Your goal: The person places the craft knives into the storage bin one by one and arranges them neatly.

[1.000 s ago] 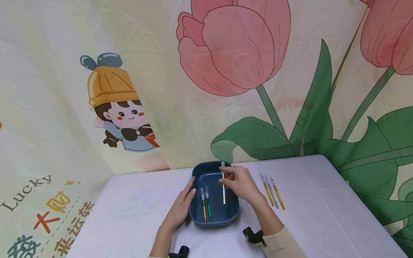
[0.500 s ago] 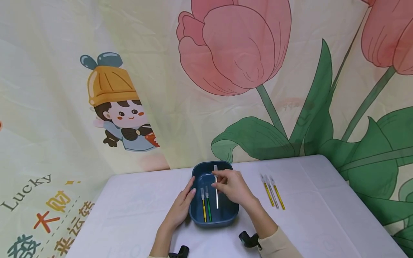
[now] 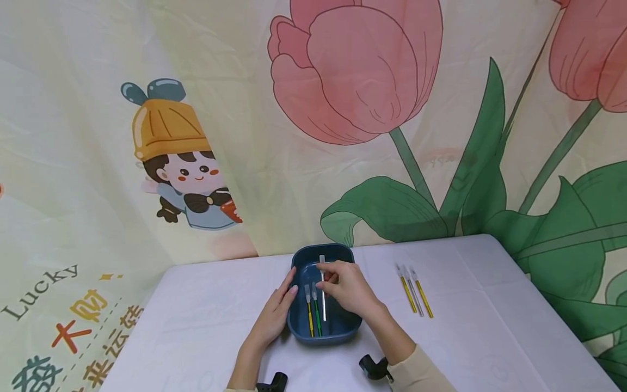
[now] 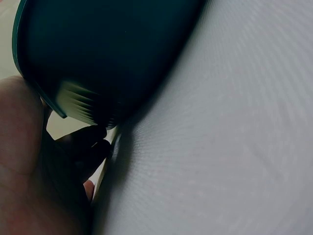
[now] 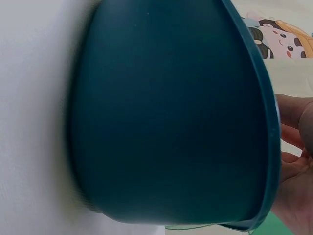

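My right hand point(image 3: 346, 284) pinches a silver craft knife point(image 3: 324, 305) with a clear cap between thumb and fingers. The knife points lengthwise along the blue tray point(image 3: 350, 326), overlapping its inside in the head view. To the left of it, a yellow craft knife point(image 3: 310, 318) and a green craft knife point(image 3: 317, 317), both clear-capped, lie side by side in the tray. My left hand point(image 3: 274, 316) rests against the tray's left side, index finger and thumb at the rim. The left wrist view has its fingers point(image 4: 93, 142) beside the outer wall. The tray wall point(image 5: 171, 112) hides the held knife from the right wrist camera.
On the white-covered table point(image 3: 490, 326), right of the tray, lie two yellow craft knives point(image 3: 406, 293) point(image 3: 424, 296) with a silver craft knife point(image 3: 416, 296) between them. A printed cloth backdrop point(image 3: 235, 136) hangs right behind the table's far edge.
My right hand has carried the silver craft knife left and nearer to me, from the tray's right side to beside the green one. The left hand stays where it was.
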